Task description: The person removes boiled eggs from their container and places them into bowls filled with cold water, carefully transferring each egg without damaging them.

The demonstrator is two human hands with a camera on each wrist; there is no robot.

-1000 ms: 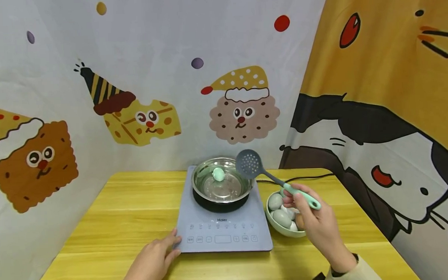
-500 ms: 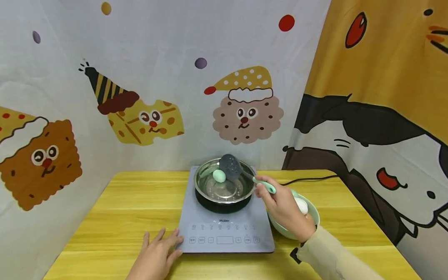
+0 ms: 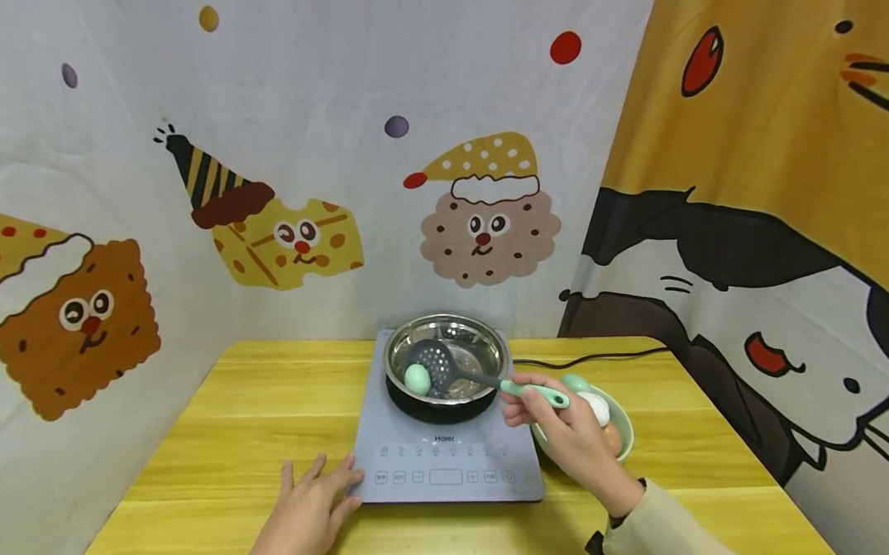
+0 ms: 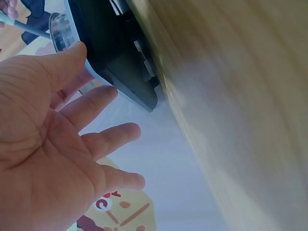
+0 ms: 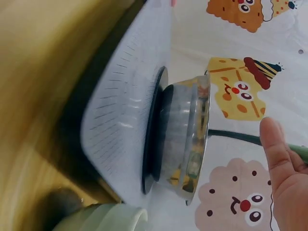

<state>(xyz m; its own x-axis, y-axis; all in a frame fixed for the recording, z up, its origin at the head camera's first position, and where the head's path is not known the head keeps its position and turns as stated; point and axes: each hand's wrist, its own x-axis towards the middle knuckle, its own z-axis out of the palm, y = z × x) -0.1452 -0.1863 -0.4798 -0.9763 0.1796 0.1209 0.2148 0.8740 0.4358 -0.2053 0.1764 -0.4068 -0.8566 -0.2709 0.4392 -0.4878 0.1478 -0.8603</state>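
My right hand grips the mint-green handle of a slotted skimmer, its grey perforated head down inside the steel pot. A pale green egg is in the pot's near left part, right beside the skimmer head; whether it rests on the head's edge I cannot tell. The pot stands on a grey induction cooker. My left hand has its fingers spread, the tips touching the cooker's front left corner. In the left wrist view this hand shows its palm, holding nothing.
Just right of the cooker stands a light green bowl with several eggs, partly behind my right hand. A black cord runs along the back of the wooden table. A cartoon-print curtain hangs behind.
My right hand moved left from over the bowl and lowered the skimmer into the pot. The skimmer head swept left and nearer, and the egg shifted toward the pot's near left. My left hand stayed.
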